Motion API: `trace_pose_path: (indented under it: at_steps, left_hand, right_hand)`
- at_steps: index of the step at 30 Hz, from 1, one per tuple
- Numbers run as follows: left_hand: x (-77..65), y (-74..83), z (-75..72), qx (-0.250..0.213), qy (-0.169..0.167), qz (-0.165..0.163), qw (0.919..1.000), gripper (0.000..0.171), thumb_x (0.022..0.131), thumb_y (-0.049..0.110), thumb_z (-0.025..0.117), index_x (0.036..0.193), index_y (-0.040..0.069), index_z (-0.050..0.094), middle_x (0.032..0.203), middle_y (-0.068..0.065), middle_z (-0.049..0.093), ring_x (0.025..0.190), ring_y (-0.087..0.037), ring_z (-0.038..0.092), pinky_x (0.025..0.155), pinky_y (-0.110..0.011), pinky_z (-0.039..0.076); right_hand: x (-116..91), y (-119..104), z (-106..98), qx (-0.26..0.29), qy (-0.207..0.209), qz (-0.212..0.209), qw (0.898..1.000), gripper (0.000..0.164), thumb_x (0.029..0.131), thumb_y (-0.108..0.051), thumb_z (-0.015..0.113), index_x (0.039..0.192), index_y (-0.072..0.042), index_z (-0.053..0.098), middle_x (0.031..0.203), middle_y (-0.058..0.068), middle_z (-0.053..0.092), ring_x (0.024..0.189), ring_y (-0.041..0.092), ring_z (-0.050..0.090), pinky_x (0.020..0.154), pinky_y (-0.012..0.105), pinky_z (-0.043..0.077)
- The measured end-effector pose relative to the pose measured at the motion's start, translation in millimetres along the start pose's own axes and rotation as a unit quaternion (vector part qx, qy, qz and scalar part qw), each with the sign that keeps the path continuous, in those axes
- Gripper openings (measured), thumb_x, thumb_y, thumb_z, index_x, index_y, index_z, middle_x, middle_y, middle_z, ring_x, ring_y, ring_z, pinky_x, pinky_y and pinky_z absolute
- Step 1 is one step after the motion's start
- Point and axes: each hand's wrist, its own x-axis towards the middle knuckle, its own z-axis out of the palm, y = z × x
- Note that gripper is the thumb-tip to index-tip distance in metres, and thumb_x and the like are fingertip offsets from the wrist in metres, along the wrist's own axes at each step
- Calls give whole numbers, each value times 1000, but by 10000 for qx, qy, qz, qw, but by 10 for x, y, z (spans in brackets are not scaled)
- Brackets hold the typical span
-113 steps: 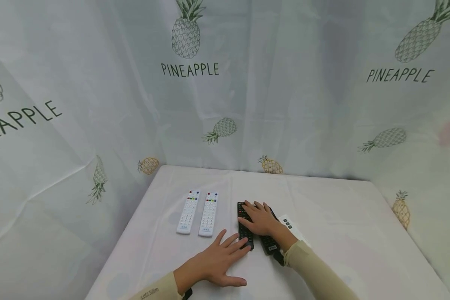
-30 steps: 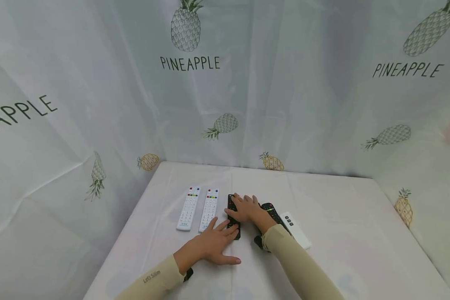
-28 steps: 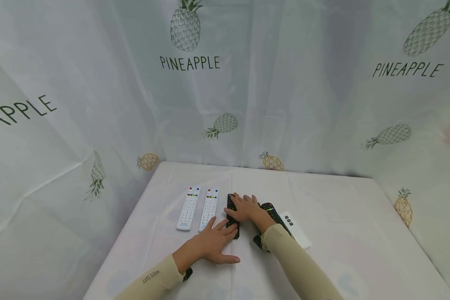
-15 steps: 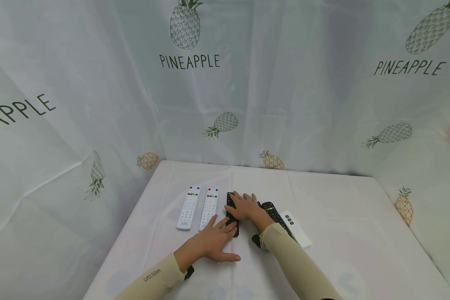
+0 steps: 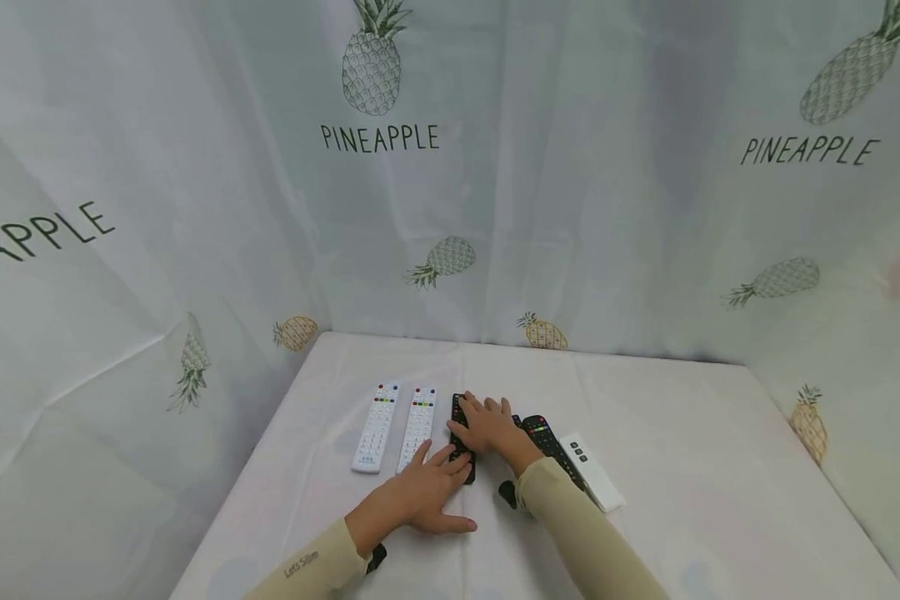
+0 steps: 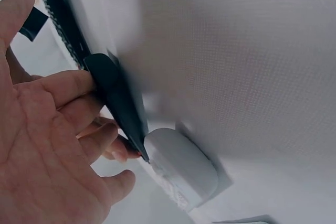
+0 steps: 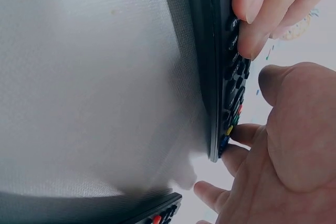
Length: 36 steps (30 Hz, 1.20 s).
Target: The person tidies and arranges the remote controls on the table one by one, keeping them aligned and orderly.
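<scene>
A long black remote control (image 5: 461, 457) lies on the white-covered table, roughly parallel to two white remotes on its left. Spread, nearly straight fingers of my left hand (image 5: 420, 496) touch its near end. My right hand (image 5: 487, 429) rests over its far half, fingertips on the keys and hiding part of them. In the right wrist view, both hands' fingers sit against the keypad side of the black remote (image 7: 228, 72). In the left wrist view, the left fingertips meet the edge of the black remote (image 6: 118, 100), close to a white remote (image 6: 181, 163).
Two white remotes, the outer one (image 5: 376, 429) and the inner one (image 5: 420, 417), lie side by side on the left. Right of my hands is a slanted black remote (image 5: 551, 446), with another dark one (image 5: 516, 421) mostly hidden. Beyond lies a white three-button remote (image 5: 592, 473).
Over the last several seconds the black remote and both hands have shifted left toward the white remotes, away from the other black ones. In the last half second they have barely moved.
</scene>
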Motion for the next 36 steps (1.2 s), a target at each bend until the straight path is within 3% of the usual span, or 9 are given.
trace_pose_path:
  at_steps: [23, 36]
  left_hand:
    - [15, -35, -46, -66, 65, -190, 9998, 86, 88, 79, 40, 151, 20, 43, 160, 4, 35, 152, -26, 24, 120, -61, 15]
    - [54, -45, 26, -19, 178, -295, 9994, 88, 88, 80, 38, 151, 20, 43, 160, 5, 34, 152, -24, 24, 120, -61, 14]
  right_hand:
    - [42, -14, -75, 72, -7, -37, 10000, 66, 102, -57, 37, 154, -17, 36, 163, 4, 28, 146, 40, 30, 119, 64, 13]
    - [82, 3, -28, 188, -10, -36, 9998, 66, 102, -56, 39, 154, -17, 35, 164, 4, 26, 148, 41, 27, 119, 64, 13]
